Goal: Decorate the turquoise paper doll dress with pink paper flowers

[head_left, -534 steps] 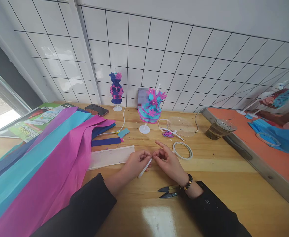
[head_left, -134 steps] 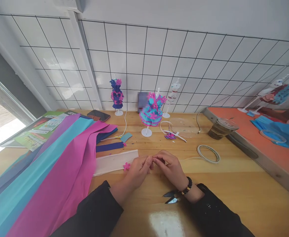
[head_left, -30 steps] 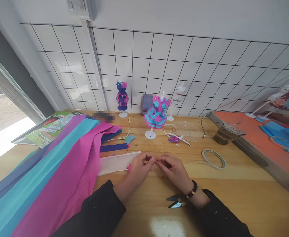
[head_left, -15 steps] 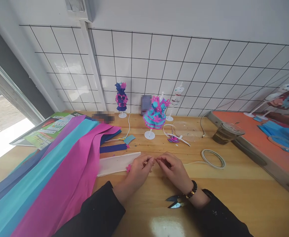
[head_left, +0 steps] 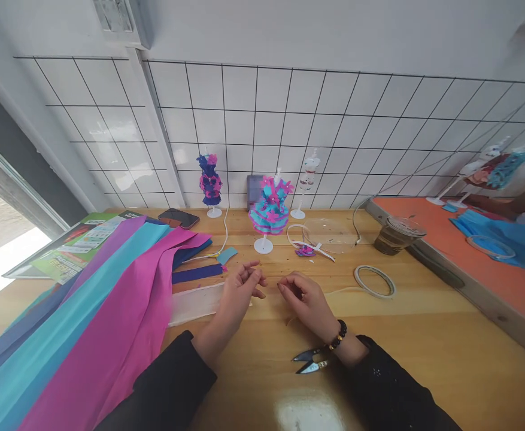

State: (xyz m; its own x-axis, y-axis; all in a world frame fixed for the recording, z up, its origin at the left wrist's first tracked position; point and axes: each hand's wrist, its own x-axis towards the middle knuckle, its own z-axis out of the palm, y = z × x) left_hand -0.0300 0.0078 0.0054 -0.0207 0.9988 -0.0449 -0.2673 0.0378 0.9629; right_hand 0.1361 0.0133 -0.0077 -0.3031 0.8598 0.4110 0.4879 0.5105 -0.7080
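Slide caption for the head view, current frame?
Left hand and right hand apart at a wooden table, with open snips and a tape roll nearby.

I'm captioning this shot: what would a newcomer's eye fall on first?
Most likely the broad pink sheet sweeping across the left side, then the frilly pink-and-cyan dress on its white stand at back centre. Nearer, in the middle, the left hand and right hand are apart.
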